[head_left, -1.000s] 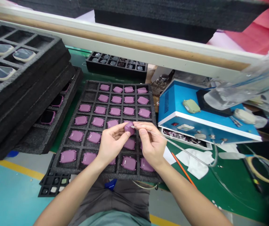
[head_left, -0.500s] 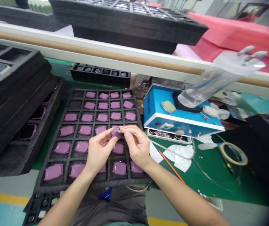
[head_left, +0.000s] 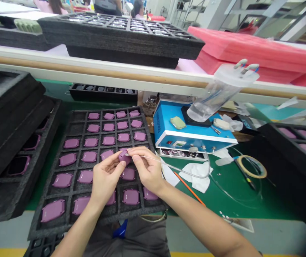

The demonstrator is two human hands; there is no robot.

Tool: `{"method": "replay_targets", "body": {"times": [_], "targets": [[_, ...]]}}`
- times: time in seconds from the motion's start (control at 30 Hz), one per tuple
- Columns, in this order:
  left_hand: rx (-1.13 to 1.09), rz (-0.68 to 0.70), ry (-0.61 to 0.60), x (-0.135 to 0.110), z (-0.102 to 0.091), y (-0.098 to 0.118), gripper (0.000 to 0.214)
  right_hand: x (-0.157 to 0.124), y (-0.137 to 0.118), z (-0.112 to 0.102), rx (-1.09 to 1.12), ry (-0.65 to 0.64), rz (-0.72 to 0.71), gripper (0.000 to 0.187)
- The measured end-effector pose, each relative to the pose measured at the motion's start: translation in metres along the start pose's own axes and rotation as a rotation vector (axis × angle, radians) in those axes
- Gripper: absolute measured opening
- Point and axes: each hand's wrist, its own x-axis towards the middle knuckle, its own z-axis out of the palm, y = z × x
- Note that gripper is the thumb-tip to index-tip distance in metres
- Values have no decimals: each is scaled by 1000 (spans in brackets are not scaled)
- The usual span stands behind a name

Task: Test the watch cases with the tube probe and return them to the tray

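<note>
Foam tray (head_left: 75,113), two hands (head_left: 106,178) (head_left: 146,169), one purple casing (head_left: 124,157)

watch case (head_left: 125,157): mauve; foam tray (head_left: 103,109): charcoal grid; control box (head_left: 166,117): blue

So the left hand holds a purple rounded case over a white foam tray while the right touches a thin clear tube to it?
No: the head view shows the foam tray is dark grey, not white. The left hand, purple rounded case, right hand and thin clear tube are as you said.
</note>
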Motion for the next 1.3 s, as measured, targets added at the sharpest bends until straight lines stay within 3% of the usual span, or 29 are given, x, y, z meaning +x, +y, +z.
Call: {"method": "replay_targets", "body": {"times": [0.4, 1.3], "targets": [[2, 50, -27, 0, -2, -4, 47, -2, -1, 0, 22, -21, 35, 17], [29, -1, 30, 2, -2, -3, 59, 2, -1, 0, 17, -18, 30, 17]]}}
